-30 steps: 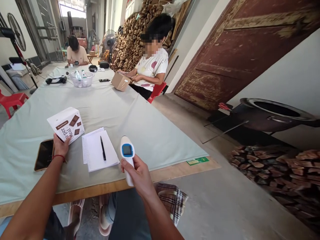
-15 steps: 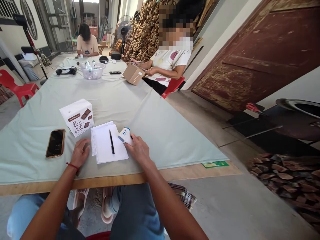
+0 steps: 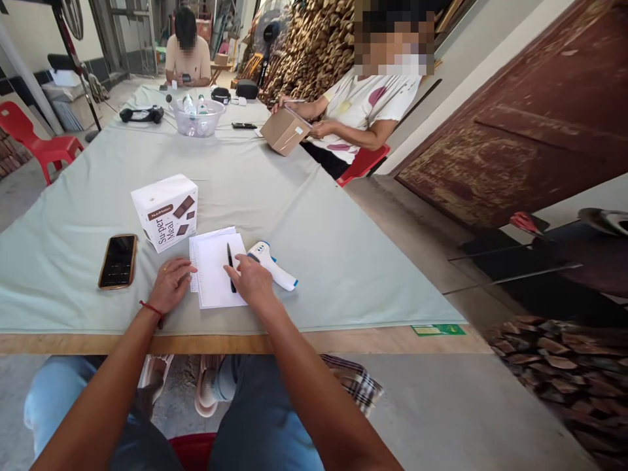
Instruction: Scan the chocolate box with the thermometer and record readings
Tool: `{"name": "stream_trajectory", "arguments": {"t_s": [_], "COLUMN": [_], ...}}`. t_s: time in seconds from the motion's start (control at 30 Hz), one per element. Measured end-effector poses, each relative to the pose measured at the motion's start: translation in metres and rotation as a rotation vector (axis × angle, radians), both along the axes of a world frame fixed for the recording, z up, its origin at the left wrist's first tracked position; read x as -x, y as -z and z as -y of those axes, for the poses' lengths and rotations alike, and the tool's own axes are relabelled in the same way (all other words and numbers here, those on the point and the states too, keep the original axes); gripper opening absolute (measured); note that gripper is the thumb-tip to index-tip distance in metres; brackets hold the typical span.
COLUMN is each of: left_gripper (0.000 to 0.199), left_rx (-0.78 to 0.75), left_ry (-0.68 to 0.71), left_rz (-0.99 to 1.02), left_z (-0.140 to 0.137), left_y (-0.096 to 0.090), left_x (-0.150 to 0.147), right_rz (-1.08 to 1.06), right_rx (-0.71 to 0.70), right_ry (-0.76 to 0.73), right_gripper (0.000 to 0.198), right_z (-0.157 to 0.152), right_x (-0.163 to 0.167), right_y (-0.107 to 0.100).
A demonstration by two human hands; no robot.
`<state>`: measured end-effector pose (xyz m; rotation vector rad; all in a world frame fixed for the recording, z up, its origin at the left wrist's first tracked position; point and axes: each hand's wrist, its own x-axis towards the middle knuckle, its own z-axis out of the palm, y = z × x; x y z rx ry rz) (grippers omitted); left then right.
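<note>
A black pen (image 3: 230, 252) lies on white sheets of paper (image 3: 209, 288) on the table. My right hand (image 3: 252, 280) is over the right side of the paper, thumb and forefinger apart beside the pen, the thumb reaching across it. Just right of that hand, a white and blue infrared thermometer (image 3: 279, 269) lies on its side on the cloth, partly behind my fingers. My left hand (image 3: 171, 284) rests on the table, fingertips at the paper's left edge, holding nothing. Behind the paper stands a white box (image 3: 167, 216) with brown print. A phone (image 3: 118, 261) lies to the left.
A pale green cloth (image 3: 333, 275) covers the table. Farther back are a clear plastic basin (image 3: 196, 123) with bottles and a black headset-like item (image 3: 141, 114). At the right edge a seated person (image 3: 363, 118) holds a cardboard box (image 3: 284, 131). Another person (image 3: 187, 59) sits at the far end.
My right hand has let go of the infrared thermometer, which now lies right of the paper, and has moved left to the pen. My left hand has shifted to the paper's edge. The view tilted down.
</note>
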<state>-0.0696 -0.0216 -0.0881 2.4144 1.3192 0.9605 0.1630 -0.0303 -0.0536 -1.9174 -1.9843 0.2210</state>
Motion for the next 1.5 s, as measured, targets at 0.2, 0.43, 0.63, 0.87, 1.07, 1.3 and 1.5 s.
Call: {"name": "stream_trajectory", "arguments": {"t_s": [0.2, 0.43, 0.63, 0.87, 1.07, 1.3, 1.5], "left_gripper": [0.025, 0.029, 0.053, 0.057, 0.056, 0.056, 0.054], "left_rx": [0.076, 0.148, 0.203, 0.248, 0.268, 0.273, 0.255], "left_ry": [0.027, 0.053, 0.123, 0.160, 0.193, 0.192, 0.195], "left_rz": [-0.091, -0.200, -0.296, -0.326, -0.344, -0.344, -0.322], "left_z": [0.005, 0.010, 0.013, 0.014, 0.016, 0.016, 0.016], "left_y": [-0.007, -0.012, -0.018, -0.023, -0.025, -0.026, -0.023], "left_x": [-0.002, -0.009, -0.009, -0.010, -0.012, -0.013, -0.013], "right_rz": [0.106, -0.654, -0.896, -0.939, -1.087, -1.064, -1.023], "right_rx": [0.129, -0.266, -0.311, -0.331, -0.274, -0.163, 0.010], "right_ry": [0.038, -0.248, -0.431, -0.152, -0.092, 0.000, -0.118], "right_gripper": [0.039, 0.046, 0.056, 0.031, 0.032, 0.016, 0.016], "right_z": [-0.009, 0.012, 0.037, 0.046, 0.057, 0.062, 0.064], "right_x": [0.018, -0.003, 0.003, 0.011, 0.015, 0.022, 0.026], "right_y": [0.000, 0.029, 0.038, 0.041, 0.032, 0.025, 0.023]}}
